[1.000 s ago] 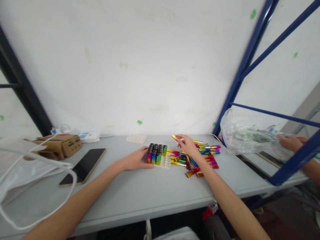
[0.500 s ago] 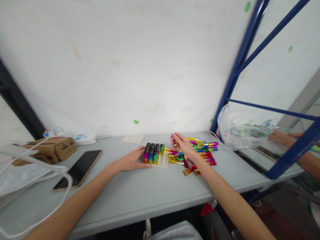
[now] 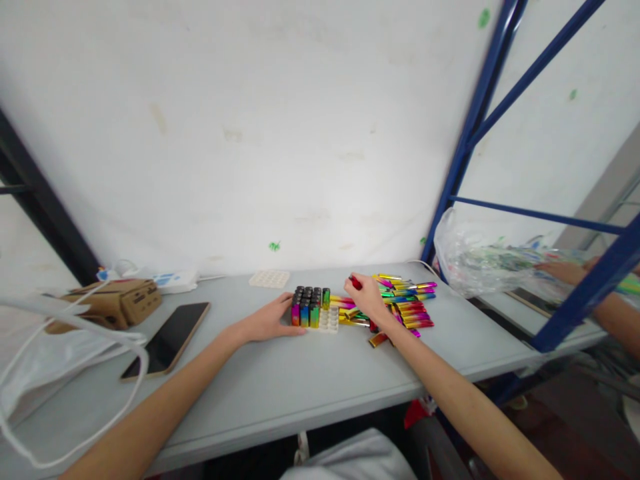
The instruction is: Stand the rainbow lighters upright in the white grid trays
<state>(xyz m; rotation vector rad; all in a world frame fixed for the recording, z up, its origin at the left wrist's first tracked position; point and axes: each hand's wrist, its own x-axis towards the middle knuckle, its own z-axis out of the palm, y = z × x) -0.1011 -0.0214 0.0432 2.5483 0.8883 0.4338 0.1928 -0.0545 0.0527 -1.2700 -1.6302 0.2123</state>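
Observation:
Shiny rainbow-coloured tubes with black tops [image 3: 307,308] stand upright in close rows in the left part of a white tray with round sockets [image 3: 329,321]. My left hand [image 3: 273,317] is around the tray's left side, thumb along the front and fingers at the back. Just above the tray's right side, my right hand [image 3: 364,293] is closed around a small dark red tube [image 3: 355,283]; only its end shows. Beneath and beside that hand lies a loose pile of metallic tubes [image 3: 413,312] in gold, pink, red and blue, partly hidden by my wrist.
Another white socketed tray [image 3: 270,279] lies by the wall. On the left are a phone [image 3: 167,339], a cardboard box [image 3: 123,301] and a white cable [image 3: 143,373]. Blue rack posts [image 3: 463,160] stand right, with a clear plastic bag [image 3: 463,260] and another person's arm [image 3: 607,303] beyond.
My right hand has turned and its fingers have closed, with a red tube end now showing from the grip. My left hand stays at the tray. The view has shifted slightly.

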